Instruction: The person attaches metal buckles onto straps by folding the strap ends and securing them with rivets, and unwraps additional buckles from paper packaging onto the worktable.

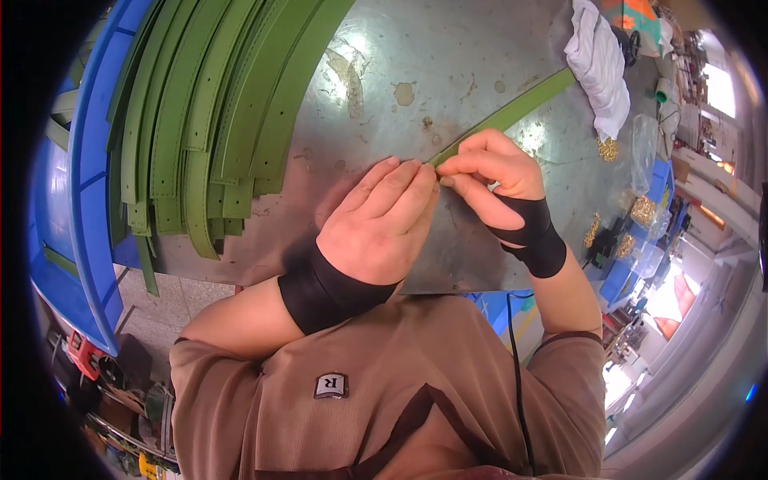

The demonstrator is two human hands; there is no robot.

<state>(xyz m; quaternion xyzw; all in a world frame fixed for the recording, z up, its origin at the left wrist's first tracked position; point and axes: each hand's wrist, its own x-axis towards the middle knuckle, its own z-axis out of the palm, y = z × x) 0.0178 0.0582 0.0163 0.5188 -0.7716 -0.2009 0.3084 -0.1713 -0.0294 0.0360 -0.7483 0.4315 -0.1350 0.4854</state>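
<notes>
The right hand [506,178] pinches the long, flat green strap [522,108] near its end; the left hand [374,228], fingers together, hides its grip.

metal table [424,40]: stained, shiny | floor [164,298]: pale, speckled | window [719,90]: bright, far right

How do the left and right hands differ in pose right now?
The left hand has its fingers stretched out side by side; the right hand curls its fingers, with fingertips and thumb close together. The left hand's thumb is hidden; the right hand's thumb shows. Both wear black wraps and meet at the green strap's near end.
</notes>
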